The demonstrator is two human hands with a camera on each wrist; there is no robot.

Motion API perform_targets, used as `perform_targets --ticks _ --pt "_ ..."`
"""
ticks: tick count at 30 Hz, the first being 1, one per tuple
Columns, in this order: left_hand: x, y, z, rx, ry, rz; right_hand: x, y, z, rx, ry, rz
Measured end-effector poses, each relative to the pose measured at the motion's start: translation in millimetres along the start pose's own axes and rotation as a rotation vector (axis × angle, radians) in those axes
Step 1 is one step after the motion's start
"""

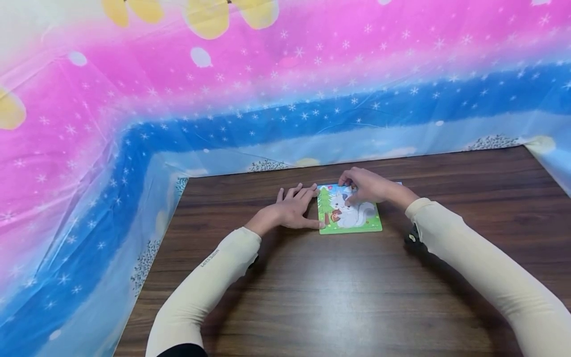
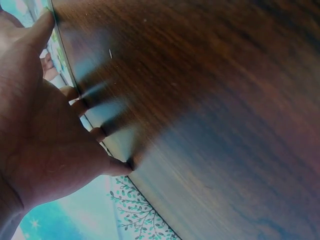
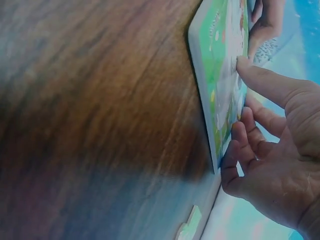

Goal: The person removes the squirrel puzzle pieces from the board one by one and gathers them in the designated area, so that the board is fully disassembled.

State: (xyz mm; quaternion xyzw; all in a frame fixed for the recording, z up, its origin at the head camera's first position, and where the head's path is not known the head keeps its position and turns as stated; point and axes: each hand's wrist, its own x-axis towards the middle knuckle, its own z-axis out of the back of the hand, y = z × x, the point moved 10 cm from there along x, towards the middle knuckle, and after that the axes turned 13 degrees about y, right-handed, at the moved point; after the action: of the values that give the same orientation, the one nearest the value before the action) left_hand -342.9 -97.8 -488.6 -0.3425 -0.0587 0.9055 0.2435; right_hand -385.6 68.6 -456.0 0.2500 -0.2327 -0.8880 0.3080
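Note:
A flat square picture puzzle (image 1: 352, 223) lies on the table, showing a white bushy-tailed animal, a green tree and a green lower border. At its left edge rests my left hand (image 1: 292, 210), fingers spread on the wood and thumb tip against the lower left side. From the upper right, my right hand (image 1: 368, 186) reaches over the puzzle. In the right wrist view the thumb (image 3: 270, 80) of that hand touches the picture's surface, while its other fingers bend loosely at the far edge. No separate piece shows between thumb and fingers.
Dark wood-grain table (image 1: 303, 297) under both hands. A small light-green piece (image 3: 190, 225) lies on the wood beyond the puzzle in the right wrist view. Pink and blue snowflake-patterned cloth (image 1: 285, 104) hangs along the table's back and left edges.

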Motion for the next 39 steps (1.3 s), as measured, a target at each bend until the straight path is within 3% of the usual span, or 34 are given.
perform_targets --ticks 10,26,34,39 --pt "10.0 6.0 -2.7 -0.008 0.011 0.0 -9.2 -5.5 0.4 0.043 -0.015 0.015" --pt "-14.3 -11.1 4.8 0.022 -0.007 -0.011 -8.2 -6.0 0.0 0.021 -0.027 0.021" --pt "-18.1 -14.2 5.6 0.025 -0.013 -0.019 -9.1 -8.9 0.1 0.016 -0.042 0.022" --pt "-12.0 -9.1 3.8 0.01 -0.013 -0.018 -10.1 -7.9 1.1 0.008 -0.048 0.027"
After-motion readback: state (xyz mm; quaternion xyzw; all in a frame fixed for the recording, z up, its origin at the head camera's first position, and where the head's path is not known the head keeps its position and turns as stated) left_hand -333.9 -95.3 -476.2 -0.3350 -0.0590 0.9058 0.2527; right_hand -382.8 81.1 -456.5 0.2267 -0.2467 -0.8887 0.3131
